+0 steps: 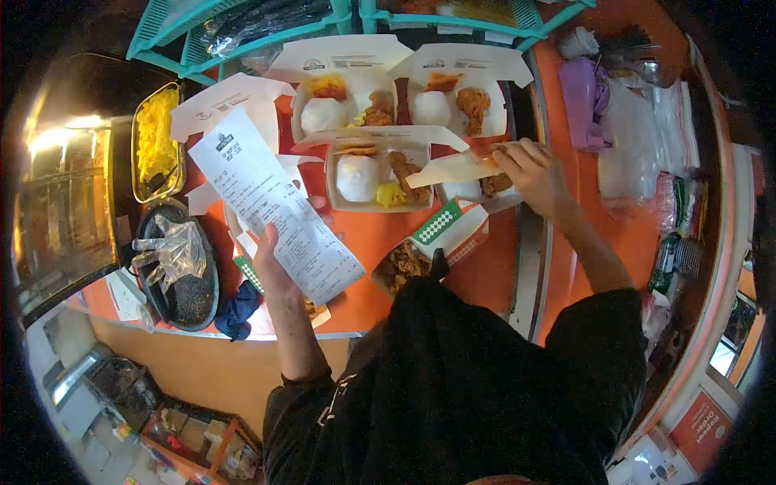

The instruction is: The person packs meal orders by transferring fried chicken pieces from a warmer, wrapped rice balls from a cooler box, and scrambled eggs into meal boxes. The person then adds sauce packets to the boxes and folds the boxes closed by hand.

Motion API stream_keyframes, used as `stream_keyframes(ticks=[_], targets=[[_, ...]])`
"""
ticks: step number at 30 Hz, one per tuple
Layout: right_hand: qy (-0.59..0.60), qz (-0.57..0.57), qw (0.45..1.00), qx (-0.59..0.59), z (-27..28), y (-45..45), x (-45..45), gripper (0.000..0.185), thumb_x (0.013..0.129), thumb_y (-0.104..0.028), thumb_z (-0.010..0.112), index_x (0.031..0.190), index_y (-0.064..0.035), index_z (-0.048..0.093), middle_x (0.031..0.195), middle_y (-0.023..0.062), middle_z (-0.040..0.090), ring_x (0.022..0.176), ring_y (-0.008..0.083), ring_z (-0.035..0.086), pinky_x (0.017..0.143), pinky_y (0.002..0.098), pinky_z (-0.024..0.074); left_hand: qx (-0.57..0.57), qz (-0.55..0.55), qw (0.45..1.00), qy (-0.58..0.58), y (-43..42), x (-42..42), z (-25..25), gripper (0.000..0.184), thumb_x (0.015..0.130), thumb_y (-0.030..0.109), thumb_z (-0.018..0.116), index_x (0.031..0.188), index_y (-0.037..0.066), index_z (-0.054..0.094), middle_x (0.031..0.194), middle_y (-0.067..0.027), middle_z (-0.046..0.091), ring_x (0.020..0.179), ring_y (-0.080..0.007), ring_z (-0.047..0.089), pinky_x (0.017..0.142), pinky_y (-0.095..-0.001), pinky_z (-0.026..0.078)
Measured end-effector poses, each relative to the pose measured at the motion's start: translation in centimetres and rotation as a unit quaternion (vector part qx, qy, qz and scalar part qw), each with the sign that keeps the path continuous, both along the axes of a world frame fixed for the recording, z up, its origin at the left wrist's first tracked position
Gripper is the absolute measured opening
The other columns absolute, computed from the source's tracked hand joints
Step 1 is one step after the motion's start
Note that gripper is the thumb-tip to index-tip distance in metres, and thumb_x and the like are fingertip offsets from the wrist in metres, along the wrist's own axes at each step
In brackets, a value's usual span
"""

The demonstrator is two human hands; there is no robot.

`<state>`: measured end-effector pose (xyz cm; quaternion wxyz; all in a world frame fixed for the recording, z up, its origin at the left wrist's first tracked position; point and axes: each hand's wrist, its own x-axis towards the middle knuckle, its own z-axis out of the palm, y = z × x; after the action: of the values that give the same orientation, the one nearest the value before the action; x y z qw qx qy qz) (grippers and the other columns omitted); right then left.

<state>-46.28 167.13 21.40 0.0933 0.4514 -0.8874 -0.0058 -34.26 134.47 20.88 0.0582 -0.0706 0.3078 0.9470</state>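
Note:
My left hand [279, 263] holds a long printed receipt [275, 206] by its lower left side, thumb on top. Behind the receipt, a box is partly hidden. My right hand [533, 176] is closed on a pale flap, seemingly the box lid [454, 169], tilted over a meal box with rice [462, 189] and fried chicken [495, 185]. Left of that hand sits an open meal box [330, 174] with rice, chicken and yellow egg. Two more open boxes [303, 121] [499, 121] stand behind. Nearest my body is a green-and-white carton [457, 234] of fried pieces.
A tray of yellow shredded food [158, 137] stands far left, before a lit glass case [69, 202]. A dark bowl [206, 303] holds a plastic glove [174, 250]. Teal racks [190, 40] line the back. Right are a purple dispenser [578, 105] and plastic bags [626, 145].

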Motion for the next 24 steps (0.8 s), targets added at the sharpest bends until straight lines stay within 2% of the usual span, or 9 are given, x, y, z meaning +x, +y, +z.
stream_keyframes(ticks=[3,6,8,12,15,17,18,20,24], targets=[[0.038,-0.067,0.996,-0.04,3.3,0.0,1.5,0.016,0.067,-0.011,0.053,0.082,-0.0091,0.058,0.07,0.0016,0.049,0.071,0.0185,0.049,0.059,0.0311,0.0428,0.049,0.061,0.997,-0.02,0.4,0.9,0.2,0.069,0.073,0.041,0.055,0.124,0.005,0.027,0.103,-0.019,0.047,0.086,-0.0302,0.051,0.073,-0.0488,0.045],[0.022,-0.104,0.987,-0.124,6.6,0.7,2.5,0.018,0.066,-0.012,0.054,0.084,-0.009,0.056,0.073,0.0024,0.049,0.074,0.0182,0.049,0.06,0.0312,0.0427,-0.047,0.054,0.995,-0.067,-1.5,1.9,-1.6,0.069,0.073,0.04,0.054,0.125,0.005,0.026,0.103,-0.0191,0.047,0.085,-0.0301,0.052,0.072,-0.0492,0.045],[-0.094,-0.094,0.99,-0.052,6.2,0.7,3.1,0.017,0.066,-0.012,0.054,0.082,-0.0088,0.056,0.076,0.0034,0.05,0.077,0.0184,0.05,0.062,0.0315,0.0431,-0.064,0.068,0.991,-0.091,-1.3,2.2,-1.8,0.069,0.074,0.041,0.054,0.125,0.004,0.025,0.103,-0.0197,0.046,0.086,-0.0305,0.052,0.071,-0.0492,0.046],[-0.068,-0.033,0.997,0.01,-3.2,-0.6,1.0,0.014,0.068,-0.015,0.054,0.08,-0.0087,0.056,0.084,0.0042,0.05,0.08,0.0204,0.051,0.063,0.032,0.0442,-0.04,0.037,0.997,-0.054,-0.1,1.5,-1.3,0.069,0.073,0.041,0.055,0.125,0.003,0.026,0.103,-0.0205,0.046,0.087,-0.0313,0.052,0.07,-0.0492,0.047],[-0.03,-0.01,0.999,-0.018,-11.3,0.1,-0.5,0.014,0.072,-0.015,0.051,0.083,-0.0082,0.055,0.088,0.005,0.049,0.083,0.0219,0.05,0.066,0.0331,0.0436,-0.068,0.034,0.995,-0.059,0.7,1.2,-0.3,0.07,0.073,0.041,0.055,0.124,0.003,0.027,0.103,-0.021,0.046,0.087,-0.0319,0.052,0.07,-0.0493,0.047],[-0.043,-0.089,0.983,-0.152,-12.7,0.8,-1.2,0.013,0.072,-0.015,0.054,0.083,-0.0074,0.054,0.088,0.0067,0.05,0.083,0.0255,0.051,0.067,0.0359,0.0427,-0.04,0.036,0.997,-0.053,0.7,1.2,-0.2,0.069,0.073,0.041,0.055,0.124,0.003,0.027,0.103,-0.0205,0.046,0.085,-0.032,0.052,0.069,-0.0499,0.047],[-0.044,-0.089,0.983,-0.152,-13.4,1.4,-1.2,0.013,0.072,-0.015,0.054,0.083,-0.0074,0.054,0.088,0.0067,0.05,0.083,0.0255,0.051,0.067,0.0359,0.0427,-0.04,0.036,0.997,-0.053,0.7,1.4,-0.1,0.069,0.073,0.041,0.055,0.124,0.003,0.027,0.103,-0.0205,0.046,0.085,-0.032,0.052,0.069,-0.0499,0.047],[-0.162,-0.255,0.924,-0.237,-13.5,1.4,-1.1,0.017,0.068,-0.013,0.06,0.082,-0.0066,0.054,0.085,0.0081,0.051,0.081,0.0288,0.051,0.066,0.0388,0.0419,-0.011,0.056,0.996,-0.072,0.6,1.8,-0.4,0.069,0.073,0.042,0.054,0.124,0.004,0.027,0.103,-0.0201,0.046,0.086,-0.032,0.051,0.068,-0.0502,0.047],[-0.054,-0.199,0.95,-0.234,-13.0,0.9,-0.3,0.02,0.065,-0.01,0.063,0.082,-0.0064,0.053,0.08,0.009,0.051,0.076,0.0304,0.051,0.064,0.0404,0.0412,-0.022,0.044,0.996,-0.078,0.0,2.4,-2.0,0.068,0.074,0.043,0.053,0.125,0.005,0.027,0.103,-0.0195,0.046,0.087,-0.0322,0.051,0.067,-0.0504,0.047]])
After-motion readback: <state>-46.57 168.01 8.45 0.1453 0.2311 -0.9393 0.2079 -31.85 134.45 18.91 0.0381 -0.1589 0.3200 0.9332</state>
